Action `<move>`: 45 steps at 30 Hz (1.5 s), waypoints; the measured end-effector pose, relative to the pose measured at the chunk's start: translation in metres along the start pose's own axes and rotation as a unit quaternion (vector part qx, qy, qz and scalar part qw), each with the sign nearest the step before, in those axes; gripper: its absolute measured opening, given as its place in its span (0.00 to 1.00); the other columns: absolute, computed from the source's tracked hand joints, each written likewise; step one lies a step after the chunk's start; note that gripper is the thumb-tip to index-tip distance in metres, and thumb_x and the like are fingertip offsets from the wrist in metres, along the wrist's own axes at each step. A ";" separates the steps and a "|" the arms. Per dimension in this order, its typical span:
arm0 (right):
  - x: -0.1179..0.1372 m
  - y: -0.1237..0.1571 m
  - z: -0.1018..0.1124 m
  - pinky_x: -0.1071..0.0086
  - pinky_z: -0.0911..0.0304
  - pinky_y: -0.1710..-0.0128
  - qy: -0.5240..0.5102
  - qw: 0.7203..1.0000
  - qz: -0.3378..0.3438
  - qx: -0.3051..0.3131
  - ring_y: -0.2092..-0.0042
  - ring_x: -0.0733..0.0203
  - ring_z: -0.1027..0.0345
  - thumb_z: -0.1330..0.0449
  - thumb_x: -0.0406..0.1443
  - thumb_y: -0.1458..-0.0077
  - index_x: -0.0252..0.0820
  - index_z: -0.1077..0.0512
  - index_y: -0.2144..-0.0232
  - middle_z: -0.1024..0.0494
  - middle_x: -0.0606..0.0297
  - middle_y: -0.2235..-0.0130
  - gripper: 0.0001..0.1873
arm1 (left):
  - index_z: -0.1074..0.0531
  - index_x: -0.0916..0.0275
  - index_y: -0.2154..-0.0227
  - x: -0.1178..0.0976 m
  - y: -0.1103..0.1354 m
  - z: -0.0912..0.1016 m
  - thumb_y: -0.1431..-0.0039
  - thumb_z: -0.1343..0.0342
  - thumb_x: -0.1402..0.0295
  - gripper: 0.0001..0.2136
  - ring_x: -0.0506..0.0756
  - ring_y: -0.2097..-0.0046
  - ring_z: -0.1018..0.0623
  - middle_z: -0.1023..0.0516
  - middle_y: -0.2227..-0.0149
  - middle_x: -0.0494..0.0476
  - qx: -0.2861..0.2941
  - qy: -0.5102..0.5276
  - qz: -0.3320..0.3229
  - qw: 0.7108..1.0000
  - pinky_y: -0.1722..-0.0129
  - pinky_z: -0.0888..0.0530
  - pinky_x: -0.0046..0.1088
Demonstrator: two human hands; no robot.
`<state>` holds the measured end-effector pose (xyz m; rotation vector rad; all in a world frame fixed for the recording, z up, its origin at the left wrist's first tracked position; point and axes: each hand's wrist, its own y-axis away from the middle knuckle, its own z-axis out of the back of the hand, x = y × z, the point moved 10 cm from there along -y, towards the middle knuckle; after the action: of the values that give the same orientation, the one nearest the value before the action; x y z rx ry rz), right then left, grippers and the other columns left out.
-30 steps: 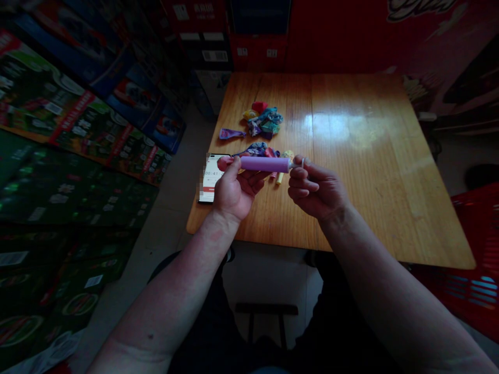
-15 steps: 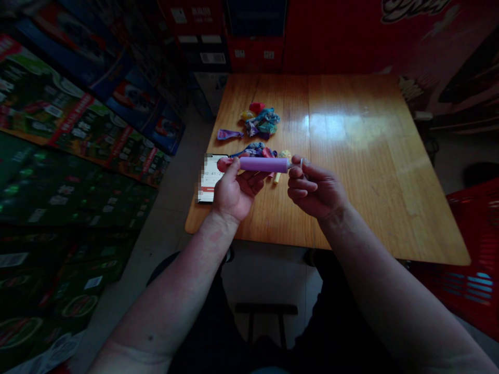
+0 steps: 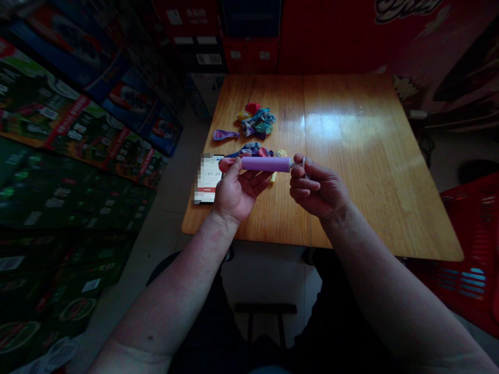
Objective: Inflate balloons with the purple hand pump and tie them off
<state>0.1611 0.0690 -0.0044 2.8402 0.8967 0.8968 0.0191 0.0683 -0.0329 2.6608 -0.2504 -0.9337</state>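
Observation:
My left hand (image 3: 236, 189) grips the barrel of a purple hand pump (image 3: 265, 164), held level above the near left part of the wooden table (image 3: 351, 171). A pink balloon (image 3: 225, 164) sits on the pump's left tip, pinched under my left thumb. My right hand (image 3: 317, 187) is closed on the pump's white handle (image 3: 303, 162) at its right end. Just behind the pump lie a few limp balloons (image 3: 255, 150), and a larger heap of coloured balloons (image 3: 255, 120) sits further back.
A phone (image 3: 209, 178) with a lit screen lies at the table's left edge. Stacked printed cartons (image 3: 78, 135) line the left wall, with red cartons (image 3: 331, 36) behind the table. A red plastic crate (image 3: 471, 249) stands at the right. A stool crossbar (image 3: 265, 308) shows between my knees.
Both hands and the pump stay almost as they were. The view has shifted slightly, so the table sits a little further left in the picture.

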 end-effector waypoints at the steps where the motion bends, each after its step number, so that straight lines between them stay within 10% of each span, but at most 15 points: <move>1: 0.000 0.001 0.000 0.82 0.42 0.78 -0.001 1.000 0.001 0.001 0.81 0.78 0.53 0.41 0.33 0.32 0.43 0.25 0.59 0.24 0.75 0.70 0.04 | 0.26 0.61 0.47 0.002 0.000 0.000 0.23 0.51 0.60 0.14 0.60 0.57 0.12 0.14 0.57 0.62 -0.002 -0.001 0.006 1.000 0.60 0.16 0.33; 23: 0.008 0.048 0.003 0.83 0.38 0.79 -0.052 0.998 0.029 0.013 0.81 0.77 0.47 0.44 0.31 0.32 0.39 0.27 0.61 0.23 0.73 0.72 0.06 | 0.25 0.61 0.51 0.014 0.028 -0.026 0.23 0.50 0.61 0.12 0.58 0.61 0.13 0.14 0.62 0.61 0.023 -0.009 -0.016 1.000 0.64 0.18 0.29; 33: -0.084 0.210 0.001 0.85 0.43 0.80 -0.132 0.990 0.036 -0.041 0.82 0.80 0.52 0.37 0.30 0.36 0.38 0.28 0.59 0.25 0.74 0.72 0.03 | 0.26 0.61 0.51 0.059 0.197 -0.006 0.30 0.40 0.64 0.09 0.59 0.65 0.13 0.15 0.62 0.58 -0.013 -0.045 -0.018 0.999 0.72 0.18 0.30; 37: -0.084 0.275 -0.008 0.84 0.40 0.79 -0.123 0.991 0.037 -0.041 0.81 0.79 0.47 0.38 0.29 0.35 0.37 0.28 0.58 0.25 0.72 0.71 0.04 | 0.25 0.60 0.52 0.055 0.251 -0.001 0.30 0.40 0.65 0.08 0.58 0.66 0.14 0.15 0.61 0.58 -0.018 -0.039 -0.030 0.999 0.72 0.18 0.29; 45: -0.101 0.320 -0.058 0.85 0.41 0.79 -0.154 0.986 0.067 -0.004 0.81 0.79 0.48 0.39 0.29 0.33 0.39 0.30 0.59 0.29 0.75 0.71 0.03 | 0.27 0.57 0.43 0.063 0.323 -0.055 0.32 0.37 0.61 0.17 0.64 0.54 0.13 0.15 0.50 0.66 0.114 -0.063 -0.014 0.991 0.67 0.16 0.33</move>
<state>0.2281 -0.2597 0.0540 2.9453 0.6719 0.4440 0.0824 -0.2380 0.0822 2.8201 -0.3697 -1.1484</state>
